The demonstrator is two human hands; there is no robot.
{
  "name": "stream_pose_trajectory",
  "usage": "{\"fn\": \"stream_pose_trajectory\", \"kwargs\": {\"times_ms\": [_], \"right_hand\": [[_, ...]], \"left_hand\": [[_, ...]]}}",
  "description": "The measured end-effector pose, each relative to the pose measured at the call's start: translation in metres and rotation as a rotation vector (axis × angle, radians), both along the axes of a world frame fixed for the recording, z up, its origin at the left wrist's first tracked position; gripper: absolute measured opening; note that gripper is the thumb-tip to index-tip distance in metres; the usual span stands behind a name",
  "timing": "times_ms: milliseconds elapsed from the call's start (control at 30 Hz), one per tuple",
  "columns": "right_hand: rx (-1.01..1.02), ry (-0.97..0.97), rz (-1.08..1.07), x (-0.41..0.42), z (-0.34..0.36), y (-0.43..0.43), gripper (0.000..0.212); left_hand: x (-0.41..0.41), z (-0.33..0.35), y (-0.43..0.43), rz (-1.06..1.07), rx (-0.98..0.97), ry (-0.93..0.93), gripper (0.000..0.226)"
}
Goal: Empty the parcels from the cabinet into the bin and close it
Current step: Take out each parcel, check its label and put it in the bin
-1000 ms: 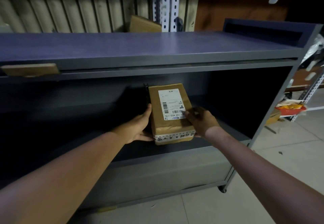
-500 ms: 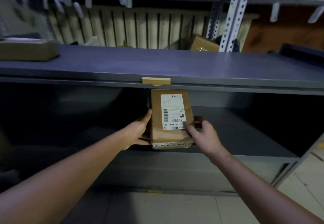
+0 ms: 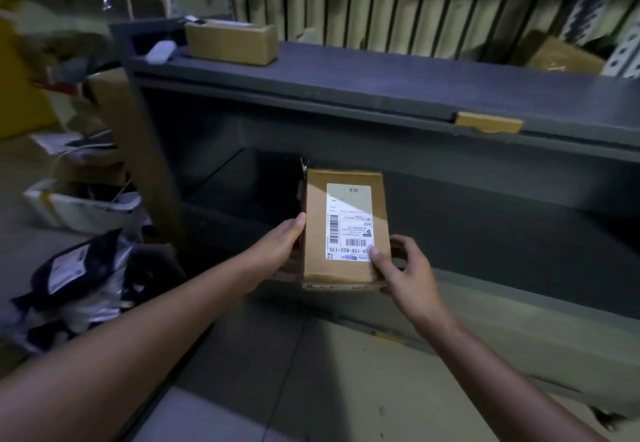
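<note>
A: We counted one rectangular brown cardboard parcel (image 3: pixel 346 230), smooth, one white barcode label on its face, between two hands.
B: Same. We logged the left hand (image 3: pixel 277 244) gripping its left side and the right hand (image 3: pixel 405 268) gripping the right corner, thumb on the label.
A: Location?
B: At the front lip of the open shelf in the dark grey metal cabinet (image 3: pixel 381 74). One long cardboard box (image 3: pixel 232 43) lay on top.

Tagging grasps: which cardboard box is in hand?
The cardboard box with the shipping label, gripped by the left hand and right hand at the cabinet opening. The box on the cabinet top and the box behind at right lie untouched.
</note>
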State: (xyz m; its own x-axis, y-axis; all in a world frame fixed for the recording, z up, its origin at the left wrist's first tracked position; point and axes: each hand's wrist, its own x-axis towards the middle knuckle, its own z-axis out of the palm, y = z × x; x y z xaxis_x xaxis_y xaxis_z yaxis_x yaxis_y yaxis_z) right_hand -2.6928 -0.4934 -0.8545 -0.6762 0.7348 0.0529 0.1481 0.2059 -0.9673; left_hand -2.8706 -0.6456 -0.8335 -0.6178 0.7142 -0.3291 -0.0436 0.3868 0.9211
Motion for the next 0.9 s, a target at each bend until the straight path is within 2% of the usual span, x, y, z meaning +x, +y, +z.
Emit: {"fn": "stream_pose_trajectory", "kwargs": {"times_ms": [133, 467, 767, 900], "right_hand": [[-0.020, 0.022, 0.035, -0.019, -0.019, -0.041, 0.035], [-0.077, 0.053, 0.149, -0.037, -0.046, -0.115, 0.026], [-0.083, 0.075, 0.191, -0.025, -0.058, -0.141, 0.025], [-0.046, 0.085, 0.214, -0.027, -0.061, -0.144, 0.028]], "left_hand": [[-0.010, -0.018, -0.047, 0.088, 0.000, -0.003, 0.039], [-0.010, -0.041, -0.131, 0.234, 0.005, -0.025, 0.044], [0.000, -0.059, -0.162, 0.248, -0.023, -0.070, 0.087], [-0.004, -0.067, -0.170, 0.227, 0.035, -0.100, 0.103]]}}
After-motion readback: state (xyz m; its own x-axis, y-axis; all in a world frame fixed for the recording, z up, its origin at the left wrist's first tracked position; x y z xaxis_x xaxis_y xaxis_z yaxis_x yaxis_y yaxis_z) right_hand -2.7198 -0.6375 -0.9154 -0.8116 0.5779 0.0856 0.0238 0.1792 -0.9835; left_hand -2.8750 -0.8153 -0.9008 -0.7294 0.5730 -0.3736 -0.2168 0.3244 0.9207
